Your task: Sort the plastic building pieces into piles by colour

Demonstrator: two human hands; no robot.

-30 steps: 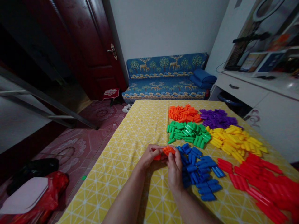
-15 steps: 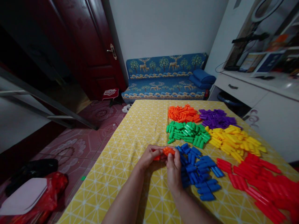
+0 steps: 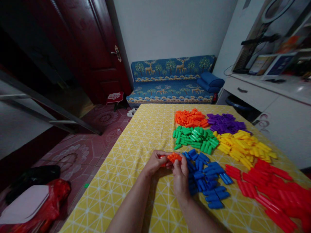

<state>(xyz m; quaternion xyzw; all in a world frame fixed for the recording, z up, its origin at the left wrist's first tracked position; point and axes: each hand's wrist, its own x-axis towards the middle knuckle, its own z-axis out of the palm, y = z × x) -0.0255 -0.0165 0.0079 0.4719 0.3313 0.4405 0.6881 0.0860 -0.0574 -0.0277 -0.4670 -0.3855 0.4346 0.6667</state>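
Observation:
My left hand [image 3: 156,162] and my right hand [image 3: 180,171] meet above the yellow patterned tablecloth [image 3: 126,174]. Between them is a small cluster of orange plastic pieces [image 3: 174,157]. My right thumb and fingers pinch its right end, and my left fingers close on its left side, where more orange shows. How the pieces join is too small to make out. A pile of blue plastic pieces [image 3: 209,176] lies right beside my right hand. Just beyond my hands is a green pile [image 3: 194,137], with an orange pile [image 3: 190,118] behind it.
Purple [image 3: 225,123], yellow [image 3: 243,145] and red [image 3: 277,187] piles of plastic pieces spread over the table's right side. A blue sofa [image 3: 170,87] stands past the far edge. To the right is a white cabinet [image 3: 274,106]; bags [image 3: 55,197] lie on the floor at left.
The orange cluster has turned in my fingers and now shows a bumpier side. More orange is visible by my left fingers. My hands have barely shifted.

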